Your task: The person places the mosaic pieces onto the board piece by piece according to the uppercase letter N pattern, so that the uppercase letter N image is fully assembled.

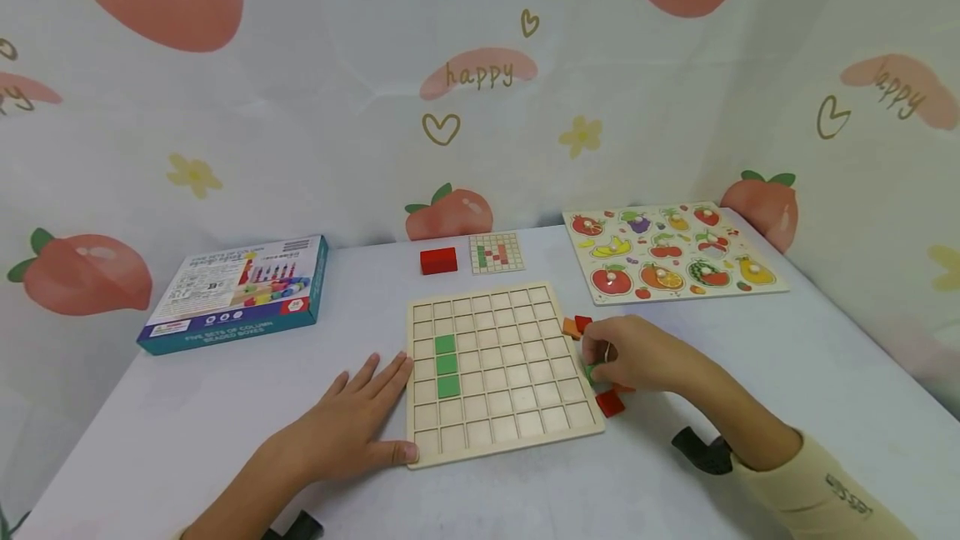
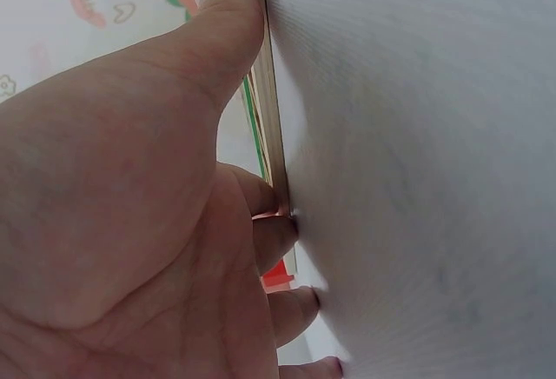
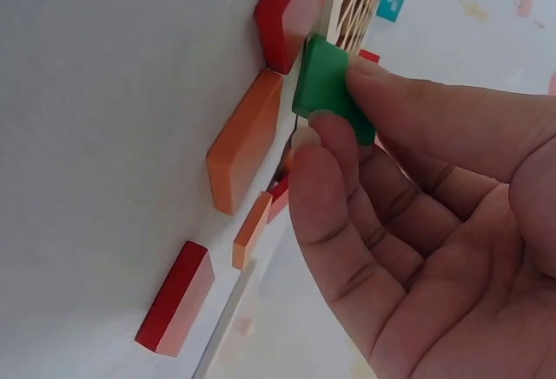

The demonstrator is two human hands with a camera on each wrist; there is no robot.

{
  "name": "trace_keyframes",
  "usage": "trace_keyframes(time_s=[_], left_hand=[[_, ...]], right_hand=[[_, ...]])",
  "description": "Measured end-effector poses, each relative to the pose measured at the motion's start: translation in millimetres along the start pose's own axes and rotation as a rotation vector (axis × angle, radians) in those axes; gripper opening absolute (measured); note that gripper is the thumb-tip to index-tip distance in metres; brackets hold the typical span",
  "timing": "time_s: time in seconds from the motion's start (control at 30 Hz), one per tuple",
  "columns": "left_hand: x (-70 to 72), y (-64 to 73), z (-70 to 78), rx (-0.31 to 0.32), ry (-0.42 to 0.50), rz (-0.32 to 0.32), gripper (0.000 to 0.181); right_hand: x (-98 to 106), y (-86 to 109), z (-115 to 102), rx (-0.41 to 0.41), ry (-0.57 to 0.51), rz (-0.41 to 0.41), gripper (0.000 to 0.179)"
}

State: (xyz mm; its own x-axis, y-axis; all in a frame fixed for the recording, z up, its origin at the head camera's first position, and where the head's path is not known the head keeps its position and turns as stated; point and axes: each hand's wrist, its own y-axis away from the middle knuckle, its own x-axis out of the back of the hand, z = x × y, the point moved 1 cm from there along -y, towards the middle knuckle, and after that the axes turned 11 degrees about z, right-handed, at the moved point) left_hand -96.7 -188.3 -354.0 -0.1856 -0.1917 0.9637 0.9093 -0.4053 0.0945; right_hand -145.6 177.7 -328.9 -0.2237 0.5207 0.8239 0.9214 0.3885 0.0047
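Three green tiles [image 1: 447,364] sit in the grid board [image 1: 515,354] at frame centre. Right of centre, the right hand [image 1: 637,354] pinches a fourth green tile [image 3: 324,82]. At lower left, the left hand [image 1: 352,423] touches the grid board's edge, fingers extended.

At the middle of the frame we saw a grid board [image 1: 497,381] on the table [image 1: 525,498], three tiles [image 1: 447,364] in its second column from the left, the left hand [image 1: 360,419] against its left edge and loose tiles [image 1: 611,403] by its right edge, near the right hand [image 1: 641,354]. Behind the board we found a block [image 1: 438,261] left of a pattern card [image 1: 497,253]. We had a box [image 1: 240,294] at left of the frame and a puzzle [image 1: 667,255] at upper right.
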Motion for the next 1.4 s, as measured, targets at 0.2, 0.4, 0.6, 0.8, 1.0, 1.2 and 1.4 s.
trace_keyframes(time_s=[0.2,0.4,0.6,0.8,1.0,1.2,1.4], left_hand=[[0.7,0.9,-0.2,-0.012,0.0,0.005,0.112],[-0.2,0.5,-0.6,-0.011,0.0,0.004,0.113],[-1.6,-0.5,-1.2,-0.01,-0.001,-0.001,0.113],[-2.4,-0.2,-1.3,-0.011,-0.002,0.004,0.113],[-2.5,0.1,-2.3,-0.013,-0.007,0.006,0.113],[-2.6,-0.2,-1.9,-0.01,-0.01,0.006,0.114],[-2.3,-0.2,-1.6,-0.006,-0.012,0.004,0.113]], right_hand=[[2.0,-0.7,1.5,0.018,-0.012,0.035,0.02],[1.2,-3.3,-1.4,0.059,-0.049,0.04,0.015],[-3.1,-8.5,-13.0,0.101,-0.041,0.042,0.019],[-11.7,-16.7,-25.7,0.139,-0.054,0.016,0.018],[-18.7,-21.7,-42.8,0.167,-0.078,0.001,0.017],[-28.3,-28.0,-54.3,0.227,-0.079,-0.007,0.02],[-41.2,-35.6,-67.3,0.23,-0.056,-0.022,0.021]])
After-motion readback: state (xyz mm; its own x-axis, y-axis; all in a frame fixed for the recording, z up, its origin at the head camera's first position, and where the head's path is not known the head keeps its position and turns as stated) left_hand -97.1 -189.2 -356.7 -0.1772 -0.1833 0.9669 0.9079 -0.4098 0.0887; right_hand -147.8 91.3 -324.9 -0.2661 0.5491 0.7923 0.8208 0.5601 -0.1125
